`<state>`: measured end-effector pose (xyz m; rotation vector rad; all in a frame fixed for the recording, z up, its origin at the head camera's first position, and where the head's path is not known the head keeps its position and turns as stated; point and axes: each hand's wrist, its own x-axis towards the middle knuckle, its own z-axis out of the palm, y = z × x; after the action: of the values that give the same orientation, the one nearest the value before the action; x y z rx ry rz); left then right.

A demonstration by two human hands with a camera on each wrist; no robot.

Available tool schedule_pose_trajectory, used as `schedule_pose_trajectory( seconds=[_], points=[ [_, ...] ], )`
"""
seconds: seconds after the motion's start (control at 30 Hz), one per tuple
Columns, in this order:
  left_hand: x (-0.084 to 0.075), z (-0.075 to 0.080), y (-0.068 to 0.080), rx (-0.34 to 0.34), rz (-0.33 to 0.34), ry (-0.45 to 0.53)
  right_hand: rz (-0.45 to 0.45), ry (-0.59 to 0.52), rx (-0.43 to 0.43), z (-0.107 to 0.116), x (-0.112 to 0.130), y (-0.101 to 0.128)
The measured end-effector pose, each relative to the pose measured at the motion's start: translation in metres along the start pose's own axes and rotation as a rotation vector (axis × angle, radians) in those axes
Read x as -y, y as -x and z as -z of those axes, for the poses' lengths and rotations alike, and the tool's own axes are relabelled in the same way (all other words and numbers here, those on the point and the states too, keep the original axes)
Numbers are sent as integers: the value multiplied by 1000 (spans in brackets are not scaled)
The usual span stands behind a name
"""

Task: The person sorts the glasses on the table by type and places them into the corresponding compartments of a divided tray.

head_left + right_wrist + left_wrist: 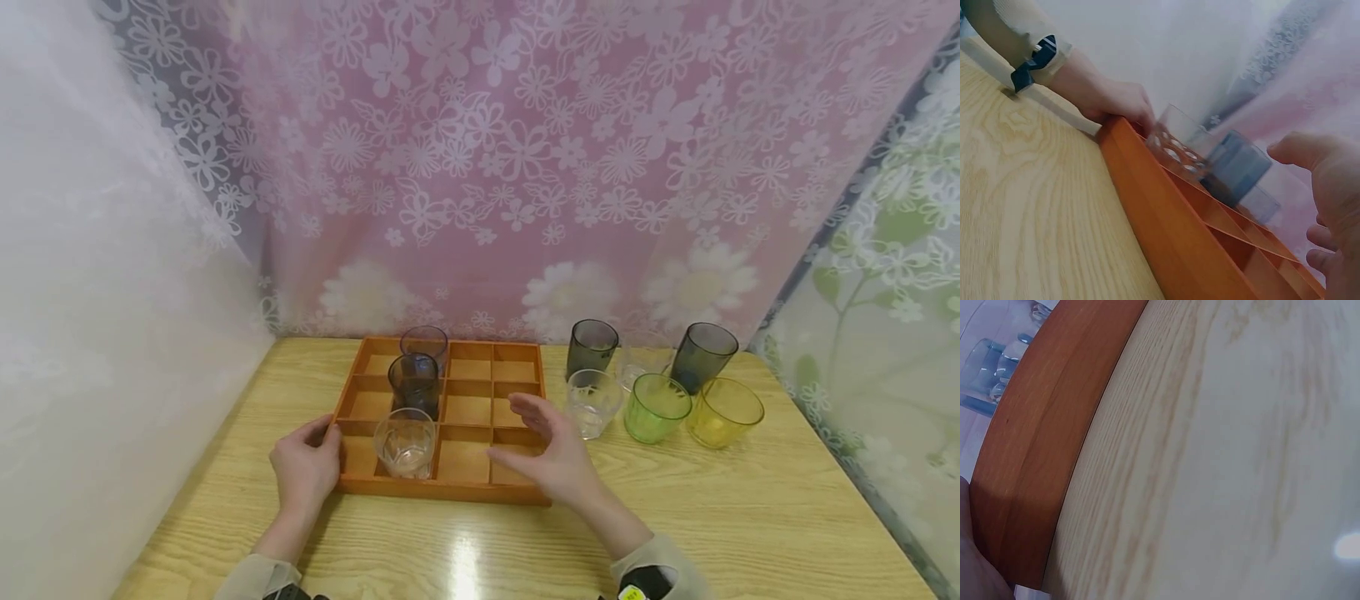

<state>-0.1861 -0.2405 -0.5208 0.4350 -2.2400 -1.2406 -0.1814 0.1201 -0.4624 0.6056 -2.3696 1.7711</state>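
1. Tray: in the head view it is orange-brown wood, rectangular, divided by thin slats into square compartments, lying on a pale grained table.
2. 3 glasses stand in its second column: a clear faceted glass nearest, a dark glass behind, a purplish one at the back.
3. Left hand grips the tray's near left corner; right hand hovers above the tray's right side, fingers spread, holding nothing.
4. Left wrist view: smooth tray wall, table grain.
5. Right wrist view: relaxed right-hand fingers, tray edge, blurred glasses.
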Motion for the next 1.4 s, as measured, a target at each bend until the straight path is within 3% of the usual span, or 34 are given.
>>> schedule_pose_trajectory(
  seconds=[0.57,1.0,1.2,1.4],
  points=[
    [7,1,1,2,14,-1,-65,43,-109,50,-14,24],
    [5,2,1,6,10,9,-54,87,-169,73,-23,38],
    [4,1,0,7,1,17,-7,95,-271,82,-27,44],
    [3,0,-1,5,-20,29,-61,176,-392,88,-31,49]
  ],
)
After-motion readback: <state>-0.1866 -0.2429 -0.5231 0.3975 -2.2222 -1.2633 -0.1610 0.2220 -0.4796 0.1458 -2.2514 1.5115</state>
